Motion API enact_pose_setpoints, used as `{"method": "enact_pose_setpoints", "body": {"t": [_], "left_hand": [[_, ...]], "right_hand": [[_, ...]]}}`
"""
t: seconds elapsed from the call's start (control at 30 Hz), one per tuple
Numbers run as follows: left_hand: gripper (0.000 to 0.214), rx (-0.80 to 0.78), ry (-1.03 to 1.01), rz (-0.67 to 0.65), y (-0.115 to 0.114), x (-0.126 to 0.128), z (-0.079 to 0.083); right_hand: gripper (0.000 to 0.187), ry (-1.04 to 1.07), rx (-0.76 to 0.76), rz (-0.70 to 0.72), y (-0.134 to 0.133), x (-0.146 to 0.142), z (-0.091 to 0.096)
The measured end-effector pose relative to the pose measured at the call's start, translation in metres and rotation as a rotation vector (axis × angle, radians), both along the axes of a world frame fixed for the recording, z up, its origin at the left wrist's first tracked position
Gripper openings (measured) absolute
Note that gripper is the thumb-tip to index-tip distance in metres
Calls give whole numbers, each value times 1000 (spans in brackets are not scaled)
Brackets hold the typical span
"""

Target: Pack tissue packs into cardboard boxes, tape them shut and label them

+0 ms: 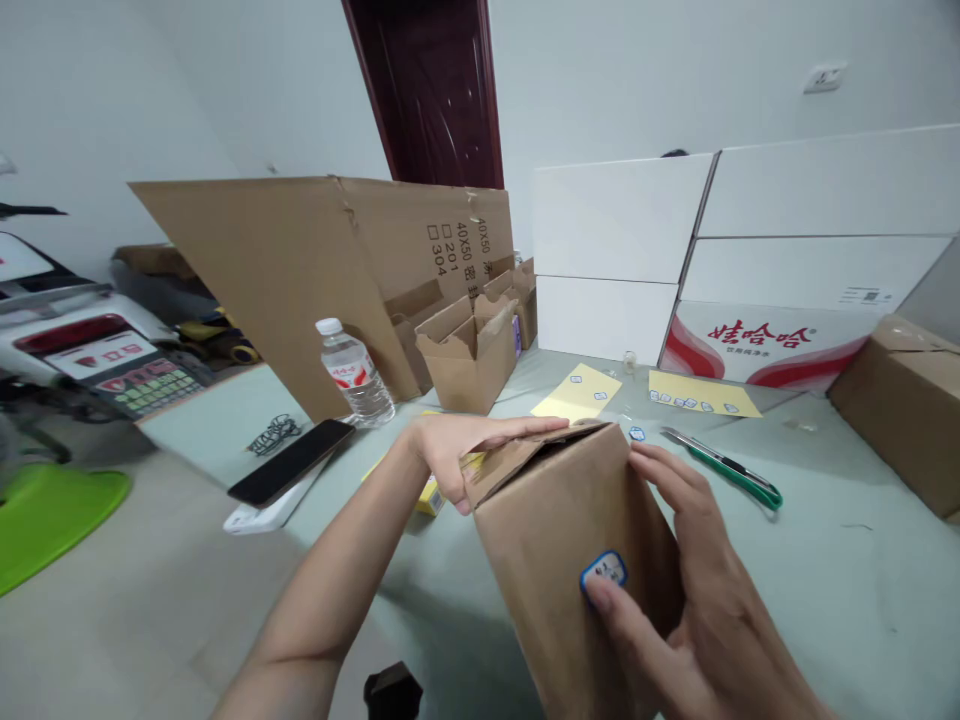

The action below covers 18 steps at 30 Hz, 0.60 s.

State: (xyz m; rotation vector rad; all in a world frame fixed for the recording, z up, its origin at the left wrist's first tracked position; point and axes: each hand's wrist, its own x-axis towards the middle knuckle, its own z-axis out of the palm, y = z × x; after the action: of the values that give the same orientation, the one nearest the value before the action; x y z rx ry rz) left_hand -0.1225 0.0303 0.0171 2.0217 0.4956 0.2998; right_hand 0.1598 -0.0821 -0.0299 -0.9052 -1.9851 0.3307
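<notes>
The left hand [465, 455] and right hand [697, 610] are bare, with slim fingers and short nails. The left forearm [322, 590] is bare too, long and slender

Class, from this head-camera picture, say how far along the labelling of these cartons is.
Done: one blue-edged label is on the brown carton. In hand: the left hand grips the carton's top flaps while the right hand steadies it, its fingers at the label. Left: labels remain on the yellow sheet, and the open carton behind shows none.

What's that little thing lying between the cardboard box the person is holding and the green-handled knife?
In the head view, a small blue-edged sticker lies on the table between the cardboard box and the green-handled utility knife.
</notes>
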Motion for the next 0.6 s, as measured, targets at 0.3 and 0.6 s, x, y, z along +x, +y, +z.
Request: {"method": "enact_pose_setpoints", "body": {"t": [0.3, 0.6], "left_hand": [[101, 11, -72, -28, -3, 8, 0], [119, 279, 241, 186, -32, 32, 0]], "right_hand": [[68, 215, -491, 205, 15, 8, -6], [142, -158, -251, 5, -8, 28, 13]]}}
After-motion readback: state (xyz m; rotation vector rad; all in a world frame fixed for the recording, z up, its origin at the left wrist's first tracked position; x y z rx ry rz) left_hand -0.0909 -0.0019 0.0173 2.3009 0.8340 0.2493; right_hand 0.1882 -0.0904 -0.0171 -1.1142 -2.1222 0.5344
